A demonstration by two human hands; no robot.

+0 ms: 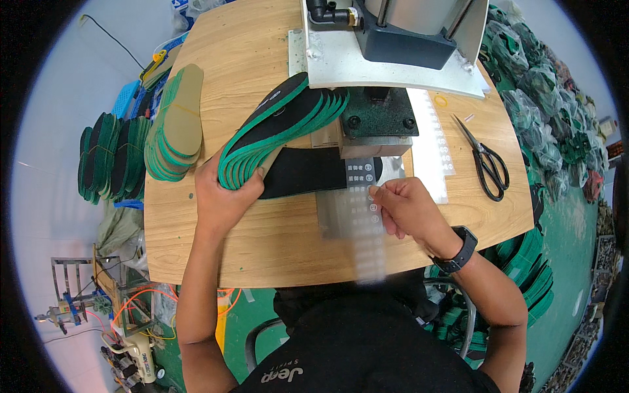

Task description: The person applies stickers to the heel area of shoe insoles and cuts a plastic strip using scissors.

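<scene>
My left hand is closed around a fanned stack of green-edged black insoles, held tilted above the table. Beneath that stack, one black insole lies flat, its right part by the block of a press. A clear film strip with rows of small white printed marks lies across this insole and hangs toward me; its lower end looks blurred. Thumb and fingertips of my right hand pinch the strip's right edge. A grey metal plate shows under the insole and the strip.
Black-handled scissors lie on the wooden table at right, near white printed sheets and a yellow rubber band. A banded stack of tan insoles is at left, with black insole bundles beyond. Plastic bags are piled at right.
</scene>
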